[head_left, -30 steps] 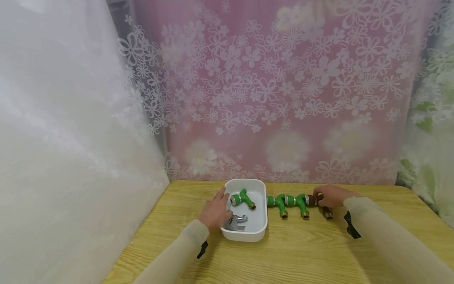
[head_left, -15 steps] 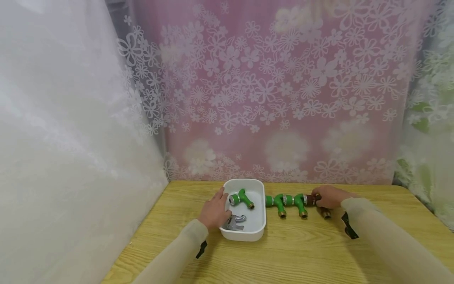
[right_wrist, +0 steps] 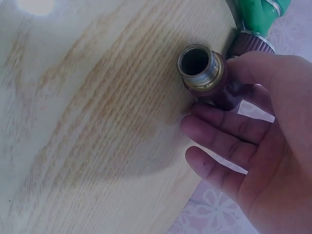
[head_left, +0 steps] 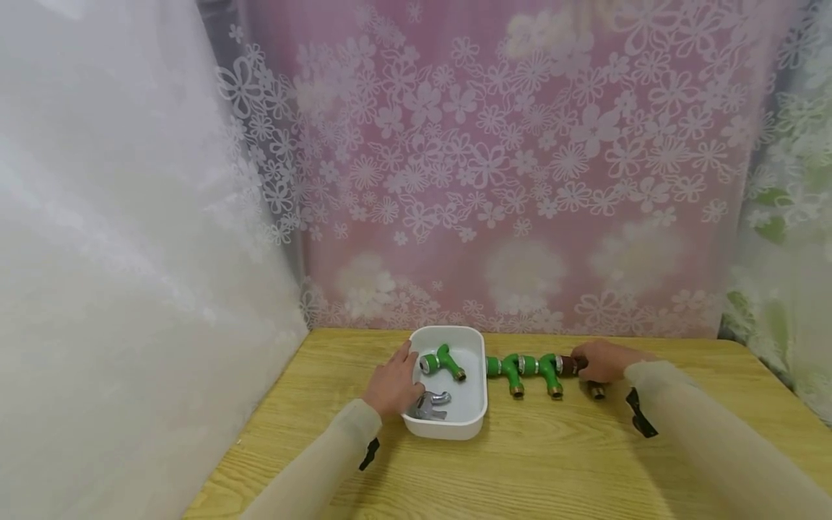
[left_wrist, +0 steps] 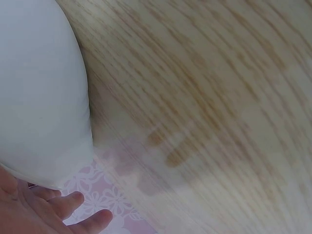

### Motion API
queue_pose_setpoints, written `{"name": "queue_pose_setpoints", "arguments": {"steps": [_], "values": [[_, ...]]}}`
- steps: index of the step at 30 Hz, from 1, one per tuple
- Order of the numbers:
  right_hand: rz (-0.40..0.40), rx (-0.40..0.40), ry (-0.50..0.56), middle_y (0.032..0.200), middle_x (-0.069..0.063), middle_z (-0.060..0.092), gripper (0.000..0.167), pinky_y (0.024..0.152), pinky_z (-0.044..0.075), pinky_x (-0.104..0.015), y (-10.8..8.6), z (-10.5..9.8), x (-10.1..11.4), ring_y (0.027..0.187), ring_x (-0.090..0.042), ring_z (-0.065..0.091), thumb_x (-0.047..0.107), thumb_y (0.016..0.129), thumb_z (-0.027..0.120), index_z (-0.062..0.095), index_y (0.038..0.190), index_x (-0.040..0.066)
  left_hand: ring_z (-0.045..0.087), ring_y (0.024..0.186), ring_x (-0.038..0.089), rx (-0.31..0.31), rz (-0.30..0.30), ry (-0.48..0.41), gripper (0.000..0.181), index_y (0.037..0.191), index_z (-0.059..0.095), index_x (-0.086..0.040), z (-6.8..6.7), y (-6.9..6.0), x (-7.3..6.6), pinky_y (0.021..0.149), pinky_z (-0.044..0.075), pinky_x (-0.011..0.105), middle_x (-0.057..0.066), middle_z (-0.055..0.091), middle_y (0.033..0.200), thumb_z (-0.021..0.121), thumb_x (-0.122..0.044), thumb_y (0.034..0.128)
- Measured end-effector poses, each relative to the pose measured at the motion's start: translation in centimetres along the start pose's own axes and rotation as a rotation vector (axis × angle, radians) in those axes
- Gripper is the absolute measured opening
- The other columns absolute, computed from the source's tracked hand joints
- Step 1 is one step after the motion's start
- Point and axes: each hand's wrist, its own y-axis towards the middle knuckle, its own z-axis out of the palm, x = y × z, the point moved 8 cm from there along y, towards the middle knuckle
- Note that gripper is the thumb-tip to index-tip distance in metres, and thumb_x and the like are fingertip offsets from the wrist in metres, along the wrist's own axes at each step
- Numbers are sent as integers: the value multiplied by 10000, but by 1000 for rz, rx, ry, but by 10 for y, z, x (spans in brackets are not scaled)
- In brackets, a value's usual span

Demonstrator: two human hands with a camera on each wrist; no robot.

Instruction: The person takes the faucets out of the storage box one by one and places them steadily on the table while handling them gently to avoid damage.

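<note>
Barely any shift since the earlier frame — right hand (head_left: 604, 361) pinching dark-maroon, brass-threaded tap (right_wrist: 222, 87), left hand (head_left: 392, 386) loose-fingered — touching white, round-cornered tub (head_left: 445, 432).

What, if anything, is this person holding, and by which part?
The right grip holds the brown tap by its body, behind the threaded mouth; the left grip rests on the tray.

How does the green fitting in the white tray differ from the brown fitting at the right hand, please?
The green fitting is bright green, while the brown fitting is dark brown. The green fitting lies in the white tray; the brown fitting is outside it, farther right. The right hand grips the brown fitting, not the green fitting. Both have a metallic-looking spout tip.
</note>
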Motion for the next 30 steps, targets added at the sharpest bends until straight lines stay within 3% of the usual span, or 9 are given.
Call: {"name": "queue_pose_setpoints", "arguments": {"steps": [5,9,14,21,30], "values": [[47,10,-12,1239,-231,644,504,771,532,-506,-1,0,-4,977,-353,662,206,937,662,557,1380,-9,305,1513,280,5,-3,-5,682,1556,382,-100,-1,-1,0,1119,392,579,79,166,1692,577,-377,964],[83,-1,-49,1327,-281,599,573,768,543,-516,-6,-9,3,1019,-384,669,247,953,649,497,1441,-10,318,1507,284,5,5,0,678,1552,388,-95,-2,-2,-2,1108,405,578,86,175,1690,576,-374,963],[44,-14,-78,1354,-294,580,518,824,535,-561,-6,-26,34,1073,-406,656,248,966,635,533,1408,-2,313,1511,278,-4,7,13,677,1550,392,-94,-2,-2,-2,1103,411,574,89,179,1689,578,-376,963],[-37,-9,-126,1387,-224,587,450,784,524,-475,12,-38,83,1043,-308,668,258,974,642,588,1381,74,304,1515,279,-1,-10,-3,672,1548,394,-103,-1,-2,0,1120,396,571,83,172,1691,586,-373,964],[-76,17,-114,1421,-153,583,466,986,499,-561,29,-47,147,1243,-361,594,309,983,628,580,1409,126,303,1516,273,11,-18,0,675,1550,391,-108,-4,-3,-2,1122,391,575,77,171,1692,596,-377,966]]}}
